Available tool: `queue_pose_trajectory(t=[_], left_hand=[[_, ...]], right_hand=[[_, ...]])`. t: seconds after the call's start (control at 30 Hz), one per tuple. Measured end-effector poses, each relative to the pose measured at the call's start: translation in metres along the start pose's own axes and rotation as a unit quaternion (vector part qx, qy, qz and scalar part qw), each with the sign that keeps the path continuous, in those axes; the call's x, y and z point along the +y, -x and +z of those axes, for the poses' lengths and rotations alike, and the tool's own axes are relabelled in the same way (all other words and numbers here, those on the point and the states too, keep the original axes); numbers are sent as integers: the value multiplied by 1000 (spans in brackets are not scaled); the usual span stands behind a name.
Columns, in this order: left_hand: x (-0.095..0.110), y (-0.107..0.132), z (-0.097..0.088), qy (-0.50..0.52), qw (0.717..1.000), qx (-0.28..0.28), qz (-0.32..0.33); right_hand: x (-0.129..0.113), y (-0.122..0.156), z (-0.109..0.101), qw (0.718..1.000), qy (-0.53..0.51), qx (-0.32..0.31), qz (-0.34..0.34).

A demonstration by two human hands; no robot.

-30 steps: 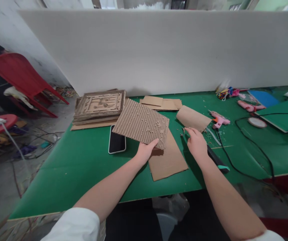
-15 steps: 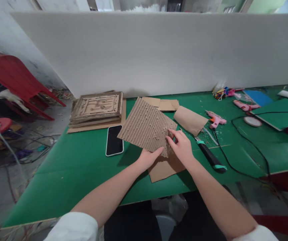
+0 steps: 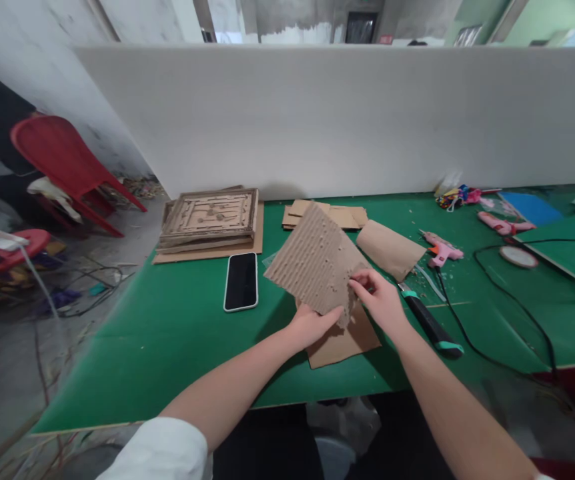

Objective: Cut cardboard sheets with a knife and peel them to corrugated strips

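Note:
A square of corrugated cardboard [image 3: 317,260], ridges showing and dotted with small bumps, is held tilted above the table. My left hand [image 3: 316,325] grips its lower edge, thumb on top and the other fingers underneath. At its right corner, my right hand [image 3: 375,297] is closed with thumb and fingertips pinched on the ragged edge; whether a loose bit is between them is too small to tell. Beneath lies a flat brown cardboard piece [image 3: 345,347], partly covered by the held sheet and my hands.
A phone [image 3: 241,282] lies left, in front of stacked cardboard panels [image 3: 212,217]. Small cardboard pieces [image 3: 347,216] sit behind. To the right are a curved brown sheet [image 3: 391,248], a utility knife [image 3: 432,323], a pink glue gun [image 3: 442,250] with its cable, and a tape roll [image 3: 518,257].
The view has shifted, so everything sits farther right and slightly lower. Both hands stay on the corrugated cardboard, which is turned a little more upright.

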State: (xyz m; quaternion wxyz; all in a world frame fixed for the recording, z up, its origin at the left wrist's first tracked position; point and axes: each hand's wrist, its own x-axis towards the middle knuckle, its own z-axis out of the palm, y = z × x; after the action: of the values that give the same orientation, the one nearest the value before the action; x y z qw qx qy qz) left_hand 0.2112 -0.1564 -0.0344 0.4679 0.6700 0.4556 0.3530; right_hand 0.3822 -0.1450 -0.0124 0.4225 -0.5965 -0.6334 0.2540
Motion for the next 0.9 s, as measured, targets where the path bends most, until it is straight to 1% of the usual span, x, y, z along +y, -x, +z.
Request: queue_pose_trajectory(t=[0.03, 0.07, 0.13, 0.17, 0.2, 0.23, 0.27, 0.3, 0.33, 0.37, 0.47, 0.53, 0.57, 0.6, 0.67, 0.73, 0.77, 0.83, 0.9], left_hand=[[4, 1, -2, 7, 1000, -13, -8], [8, 3, -5, 16, 999, -32, -20], [16, 6, -12, 42, 994, -95, -45], [20, 8, -16, 59, 988, -135, -54], [22, 11, -20, 78, 979, -179, -57], [24, 13, -24, 98, 969, -219, -55], [25, 14, -28, 117, 961, -246, -51], [24, 15, -31, 135, 957, -251, -49], [23, 16, -33, 158, 957, -239, -51], [21, 16, -36, 186, 958, -212, -58], [16, 12, -43, 289, 950, -76, -84], [15, 9, -47, 331, 940, -1, -85], [15, 8, -49, 338, 937, 21, -80], [15, 8, -50, 339, 937, 31, -75], [17, 10, -53, 324, 944, 32, -59], [20, 14, -56, 285, 957, 48, -34], [22, 17, -59, 257, 964, 70, -17], [29, 22, -68, 180, 973, 145, 27], [36, 26, -78, 58, 967, 231, 86]], right_hand=[[0, 0, -7, 1000, 11, -6, -4], [-1, 0, -15, 999, 30, 15, -15], [-3, -1, -28, 993, 44, 109, -21], [-4, -2, -33, 991, 20, 133, -11], [-4, -3, -36, 991, -19, 134, 7], [-5, -3, -36, 990, -68, 117, 31], [-5, -4, -35, 987, -120, 91, 59], [-4, -4, -33, 980, -169, 66, 87], [-4, -3, -29, 970, -212, 49, 111], [-3, -1, -25, 959, -249, 38, 131], [-2, 8, -14, 934, -316, -13, 166], [-1, 15, -8, 927, -326, -64, 172], [0, 18, -6, 928, -319, -84, 173], [1, 20, -5, 933, -303, -91, 173], [4, 22, -4, 952, -249, -69, 163], [5, 20, -7, 974, -190, -6, 127], [4, 19, -9, 980, -168, 32, 103], [-3, 18, -15, 983, -145, 97, 64], [-16, 17, -20, 979, -138, 143, 52]])
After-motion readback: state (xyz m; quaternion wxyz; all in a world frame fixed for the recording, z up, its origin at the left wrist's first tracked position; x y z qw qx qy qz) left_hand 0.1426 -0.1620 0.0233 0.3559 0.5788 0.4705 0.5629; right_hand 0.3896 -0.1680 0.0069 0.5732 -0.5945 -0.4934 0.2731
